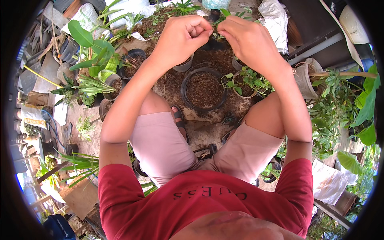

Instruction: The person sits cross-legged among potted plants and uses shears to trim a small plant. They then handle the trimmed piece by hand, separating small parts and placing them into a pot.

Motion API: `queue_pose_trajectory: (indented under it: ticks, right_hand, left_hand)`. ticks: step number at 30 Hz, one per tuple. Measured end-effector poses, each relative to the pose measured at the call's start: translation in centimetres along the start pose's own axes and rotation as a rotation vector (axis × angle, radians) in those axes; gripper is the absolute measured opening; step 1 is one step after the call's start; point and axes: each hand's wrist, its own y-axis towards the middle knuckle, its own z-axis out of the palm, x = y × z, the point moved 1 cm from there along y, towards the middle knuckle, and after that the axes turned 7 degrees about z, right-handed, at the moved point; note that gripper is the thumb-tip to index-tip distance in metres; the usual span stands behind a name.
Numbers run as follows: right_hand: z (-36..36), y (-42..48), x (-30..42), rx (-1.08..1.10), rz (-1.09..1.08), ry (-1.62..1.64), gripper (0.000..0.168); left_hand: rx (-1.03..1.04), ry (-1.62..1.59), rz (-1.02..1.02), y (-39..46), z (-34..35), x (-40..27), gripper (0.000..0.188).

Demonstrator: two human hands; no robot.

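Note:
Both hands are raised side by side at the top middle, above the soil-covered ground. On my left hand [189, 36], thumb and forefinger are pinched together and the other fingers curl in. My right hand [250, 40] mirrors it, its fingertips pinched just across a narrow gap. Whether a thin thing sits in either pinch is too small to tell. Small green leaves [217, 37] show just below and between the fingertips. Nearer to me, between my feet, stands a round black plastic pot [204, 88] with brown soil inside. My right forearm passes over a potted leafy plant [247, 81].
Potted broad-leaved plants [102, 57] crowd the left side. A grey pot [183, 64] stands partly behind my left wrist. On the right are a whitish pail [307, 78] and dense foliage [333, 111]. A white sack [273, 25] lies beyond my right hand.

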Motion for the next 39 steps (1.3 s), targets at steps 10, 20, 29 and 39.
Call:
queue_pose_trajectory:
  ticks: [10,20,29,39]
  right_hand:
    - [-1.1,1.8,-0.3,-0.001,-0.105,0.132,0.007]
    - [-1.7,2.7,-0.2,0.174,-0.096,-0.012,0.006]
    - [-0.8,4.3,-2.8,0.347,-0.169,0.545,0.009]
    - [3.7,5.2,-2.0,0.451,0.55,1.64,0.011]
  left_hand:
    - [-0.087,-0.357,-0.022,-0.2,-0.2,0.9,0.013]
    - [0.048,-0.212,-0.139,-0.2,-0.4,-0.3,0.013]
    - [0.114,-0.583,-0.007,-0.5,-0.3,0.5,0.012]
    - [-0.36,-0.695,0.081,-0.2,-0.7,1.9,0.013]
